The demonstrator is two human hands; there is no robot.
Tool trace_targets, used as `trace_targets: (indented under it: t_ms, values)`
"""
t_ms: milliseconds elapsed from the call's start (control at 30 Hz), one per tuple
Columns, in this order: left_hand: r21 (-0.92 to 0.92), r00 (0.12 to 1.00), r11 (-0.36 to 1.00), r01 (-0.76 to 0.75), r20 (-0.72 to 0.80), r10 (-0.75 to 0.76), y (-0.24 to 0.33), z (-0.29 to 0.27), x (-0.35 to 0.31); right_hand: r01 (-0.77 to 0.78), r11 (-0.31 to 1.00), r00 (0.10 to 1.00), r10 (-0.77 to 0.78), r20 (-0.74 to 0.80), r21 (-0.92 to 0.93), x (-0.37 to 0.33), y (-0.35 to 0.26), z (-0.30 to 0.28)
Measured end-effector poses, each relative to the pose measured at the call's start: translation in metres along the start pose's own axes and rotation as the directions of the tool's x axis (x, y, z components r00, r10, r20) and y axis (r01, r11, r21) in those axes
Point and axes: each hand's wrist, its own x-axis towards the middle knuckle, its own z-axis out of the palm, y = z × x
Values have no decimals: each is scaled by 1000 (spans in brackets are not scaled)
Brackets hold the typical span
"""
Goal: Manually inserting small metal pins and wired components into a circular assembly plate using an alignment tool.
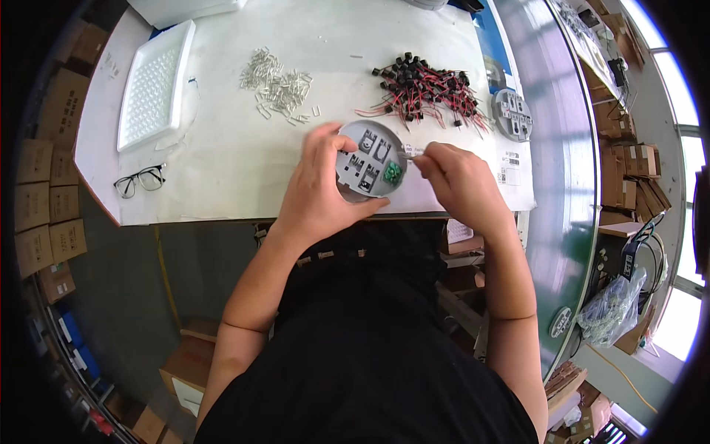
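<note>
My left hand (314,194) grips a round grey plastic housing (342,177) by its left and lower rim, tilted up over the table's front edge. Inside the housing are several rectangular slots with dark and metal parts, and a small green block (392,172) at its lower right. At the housing's right rim, my right hand (467,185) is closed in a pinch on a thin metallic piece; its kind is too small to make out. Beyond the housing lies a heap of small black cylindrical parts with red and black wires (425,83).
Small clear U-shaped pieces (275,87) lie scattered mid-table. Another round grey housing (512,111) rests at the right edge. To the left are a white dimpled tray (154,89) and eyeglasses (140,180). Cardboard boxes (46,196) are stacked on the far left.
</note>
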Motion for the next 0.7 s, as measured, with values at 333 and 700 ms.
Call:
trace_targets:
  t_ms: [333, 700]
  values:
    - [23, 990, 999, 45, 136, -47, 1, -6, -4, 28, 989, 977, 4, 215, -143, 20, -34, 13]
    - [35, 999, 998, -44, -7, 44, -4, 16, -10, -3, 981, 981, 40, 189, -192, 10, -31, 17]
